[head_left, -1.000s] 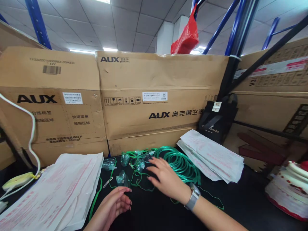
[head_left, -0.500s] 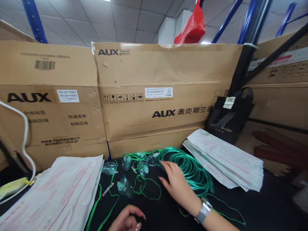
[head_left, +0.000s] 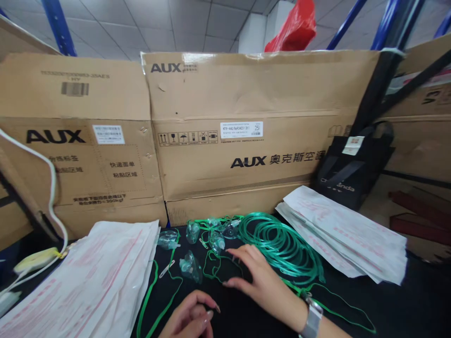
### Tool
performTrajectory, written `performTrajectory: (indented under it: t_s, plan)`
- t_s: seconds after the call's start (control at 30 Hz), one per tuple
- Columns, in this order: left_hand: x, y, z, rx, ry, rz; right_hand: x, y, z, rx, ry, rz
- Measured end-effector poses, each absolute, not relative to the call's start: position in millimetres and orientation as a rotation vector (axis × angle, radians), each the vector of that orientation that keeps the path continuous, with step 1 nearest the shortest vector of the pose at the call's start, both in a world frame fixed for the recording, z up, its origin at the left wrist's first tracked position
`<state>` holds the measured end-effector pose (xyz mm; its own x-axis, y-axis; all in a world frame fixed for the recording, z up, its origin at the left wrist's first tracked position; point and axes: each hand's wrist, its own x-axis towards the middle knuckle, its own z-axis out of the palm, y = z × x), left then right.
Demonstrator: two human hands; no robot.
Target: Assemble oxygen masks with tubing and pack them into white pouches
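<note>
My right hand (head_left: 255, 281), with a metal watch (head_left: 313, 314) on its wrist, reaches over the black table surface. Its thumb and fingers are apart with nothing between them, just left of a coil of green clear tubing (head_left: 278, 249). Low in the view, my left hand (head_left: 193, 314) is loosely curled; thumb and forefinger are slightly apart and hold nothing. Ahead of it lies a clear green-tinted breathing mask (head_left: 190, 266). More such masks lie behind, among them one at the left (head_left: 168, 239) and one near my right fingertips (head_left: 216, 241). Thin green straps (head_left: 165, 305) trail between them.
White printed plastic bags lie stacked at left (head_left: 88, 272) and right (head_left: 345, 234). Large cardboard boxes (head_left: 260, 98) wall off the back. A black bag (head_left: 352, 173) stands at right rear. A white cable with a yellowish plug (head_left: 37, 260) runs at far left.
My right hand has drawn back from the coil's left edge, toward me, with its fingers spread. My left hand has risen slightly into view. The camera view has shifted a little.
</note>
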<state>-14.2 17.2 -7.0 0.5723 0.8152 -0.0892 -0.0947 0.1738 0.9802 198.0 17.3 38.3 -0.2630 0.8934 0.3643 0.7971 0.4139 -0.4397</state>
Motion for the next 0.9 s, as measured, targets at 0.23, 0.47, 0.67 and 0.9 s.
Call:
performTrajectory:
  t_s: [0.23,0.47,0.67,0.9]
  plan:
    - [-25,17,0,1.558,0.777,0.898,173,11,28,-1.290,-2.432,0.393]
    - [-44,39,-2,2.030,1.237,1.359,182,15,29,-1.466,-2.397,0.204]
    - [-39,45,-13,2.141,1.195,1.040,189,20,25,-1.594,-2.299,0.069]
    - [-41,43,-12,2.160,1.256,1.079,181,13,34,-1.453,-2.233,0.129]
